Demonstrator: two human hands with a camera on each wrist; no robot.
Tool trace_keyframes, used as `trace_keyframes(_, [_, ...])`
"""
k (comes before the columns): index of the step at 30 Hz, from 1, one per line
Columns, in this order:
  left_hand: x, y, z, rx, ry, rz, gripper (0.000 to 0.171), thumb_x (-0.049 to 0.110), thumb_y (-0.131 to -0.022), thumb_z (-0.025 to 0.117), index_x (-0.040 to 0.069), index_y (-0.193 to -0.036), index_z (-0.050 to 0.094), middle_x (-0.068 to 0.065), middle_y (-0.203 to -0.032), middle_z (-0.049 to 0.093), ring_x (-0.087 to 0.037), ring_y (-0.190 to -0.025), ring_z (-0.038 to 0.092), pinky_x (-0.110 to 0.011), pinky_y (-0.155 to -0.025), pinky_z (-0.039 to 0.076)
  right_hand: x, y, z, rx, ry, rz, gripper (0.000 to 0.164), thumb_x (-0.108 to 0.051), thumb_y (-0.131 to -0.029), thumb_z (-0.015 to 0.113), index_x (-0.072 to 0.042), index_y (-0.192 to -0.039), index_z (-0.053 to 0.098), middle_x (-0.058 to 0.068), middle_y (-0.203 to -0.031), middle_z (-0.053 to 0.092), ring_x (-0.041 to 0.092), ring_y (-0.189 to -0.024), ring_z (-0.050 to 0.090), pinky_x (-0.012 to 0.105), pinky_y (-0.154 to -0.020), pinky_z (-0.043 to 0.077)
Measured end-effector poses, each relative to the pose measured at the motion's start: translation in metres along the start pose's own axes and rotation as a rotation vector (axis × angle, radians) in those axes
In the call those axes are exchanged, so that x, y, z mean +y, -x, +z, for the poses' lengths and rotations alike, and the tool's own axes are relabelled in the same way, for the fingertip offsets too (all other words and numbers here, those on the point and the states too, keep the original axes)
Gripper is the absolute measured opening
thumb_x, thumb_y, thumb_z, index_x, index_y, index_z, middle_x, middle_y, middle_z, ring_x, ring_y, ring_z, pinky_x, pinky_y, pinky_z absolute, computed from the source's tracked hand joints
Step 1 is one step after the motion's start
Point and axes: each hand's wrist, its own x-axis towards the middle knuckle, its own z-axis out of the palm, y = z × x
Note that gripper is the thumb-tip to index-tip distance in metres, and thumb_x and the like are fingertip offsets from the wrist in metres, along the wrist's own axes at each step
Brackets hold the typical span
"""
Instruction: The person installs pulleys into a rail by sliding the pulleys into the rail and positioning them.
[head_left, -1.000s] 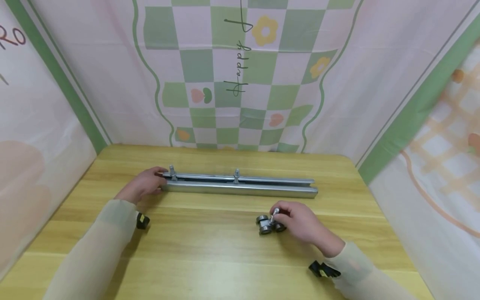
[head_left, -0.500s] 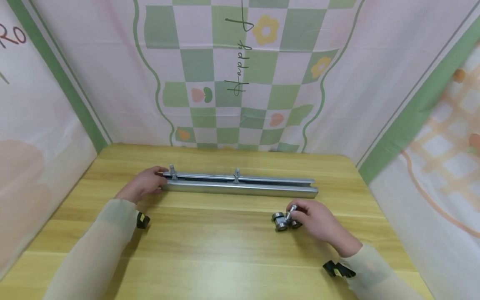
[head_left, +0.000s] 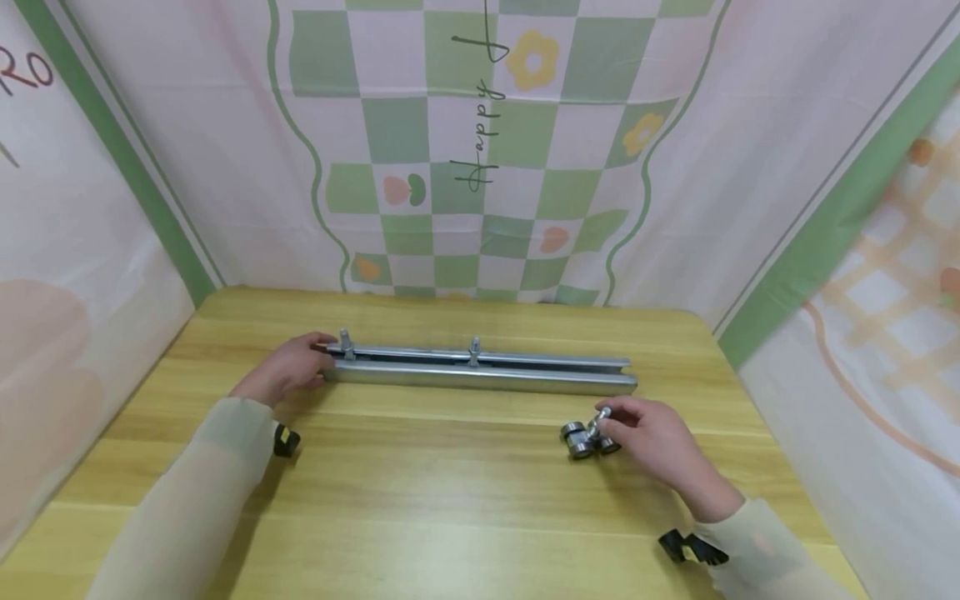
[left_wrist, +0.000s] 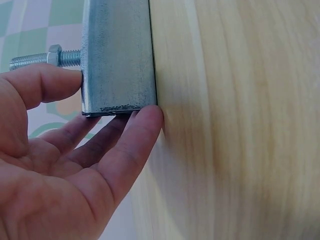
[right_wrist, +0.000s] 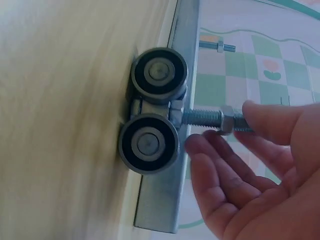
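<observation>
A silvery metal track point(head_left: 480, 377), a slotted channel, lies across the table with two threaded bolts standing up from its slot. My left hand point(head_left: 296, 364) holds the track's left end; in the left wrist view the thumb rests by the slotted side and the fingers point(left_wrist: 135, 145) curl against the end. Off the track's right end, on the near side, my right hand point(head_left: 656, 433) pinches the bolt of a roller trolley point(head_left: 581, 442) between thumb and fingers. In the right wrist view the trolley's wheels point(right_wrist: 148, 144) stand in front of the track, and its bolt point(right_wrist: 202, 118) carries a nut.
The wooden table point(head_left: 420, 517) reaches back to a checkered fabric backdrop point(head_left: 480, 133). Fabric also hangs along the left and right sides. One bolt point(head_left: 347, 343) stands near the track's left end, the other bolt point(head_left: 474, 352) around its middle.
My right hand has moved to the right and slightly away from me with the roller trolley, towards the track's right end. The left hand and the track have stayed in place.
</observation>
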Motion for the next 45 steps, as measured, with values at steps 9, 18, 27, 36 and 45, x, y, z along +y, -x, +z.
trace_keyframes(9, [-0.001, -0.002, -0.001, 0.001, 0.004, -0.006, 0.058, 0.008, -0.099, 0.052, 0.003, -0.153, 0.031, -0.026, -0.148, 0.034, -0.035, -0.122, 0.046, -0.041, -0.096, 0.049, 0.004, -0.001, 0.003, 0.022, -0.002, -0.017, 0.022, -0.022, -0.095, 0.068, -0.01, -0.113, 0.073, 0.001, -0.103, 0.071, 0.024, -0.096, 0.064, 0.048, -0.083, 0.051])
trace_keyframes(18, [-0.001, -0.001, -0.001, 0.006, -0.009, -0.002, 0.059, 0.007, -0.097, 0.051, 0.002, -0.153, 0.032, -0.025, -0.149, 0.033, -0.033, -0.119, 0.048, -0.04, -0.094, 0.05, 0.006, 0.0, 0.002, 0.063, 0.03, 0.017, 0.021, -0.026, -0.101, 0.06, -0.012, -0.11, 0.072, -0.002, -0.092, 0.069, 0.018, -0.084, 0.06, 0.039, -0.074, 0.048])
trace_keyframes(27, [0.0, 0.001, -0.001, 0.006, -0.014, -0.011, 0.06, 0.007, -0.097, 0.052, 0.003, -0.153, 0.032, -0.025, -0.148, 0.034, -0.034, -0.118, 0.048, -0.04, -0.094, 0.05, 0.018, -0.002, -0.006, 0.032, -0.148, 0.127, 0.027, -0.021, -0.103, 0.055, -0.003, -0.118, 0.068, 0.006, -0.099, 0.071, 0.02, -0.088, 0.067, 0.037, -0.078, 0.057])
trace_keyframes(36, [0.002, 0.0, -0.001, 0.005, 0.002, -0.004, 0.059, 0.007, -0.097, 0.053, 0.003, -0.152, 0.033, -0.025, -0.147, 0.035, -0.032, -0.115, 0.049, -0.04, -0.092, 0.05, 0.038, -0.002, -0.02, 0.055, -0.133, 0.167, 0.034, -0.025, -0.105, 0.053, 0.0, -0.124, 0.065, 0.011, -0.104, 0.071, 0.024, -0.092, 0.068, 0.034, -0.077, 0.057])
trace_keyframes(45, [0.002, 0.001, -0.001, 0.003, -0.008, -0.003, 0.059, 0.007, -0.097, 0.052, 0.003, -0.153, 0.032, -0.025, -0.147, 0.035, -0.032, -0.116, 0.049, -0.039, -0.092, 0.05, 0.063, -0.006, -0.035, 0.11, -0.043, 0.169, 0.037, -0.028, -0.106, 0.05, 0.001, -0.122, 0.065, 0.011, -0.099, 0.072, 0.025, -0.087, 0.069, 0.035, -0.073, 0.054])
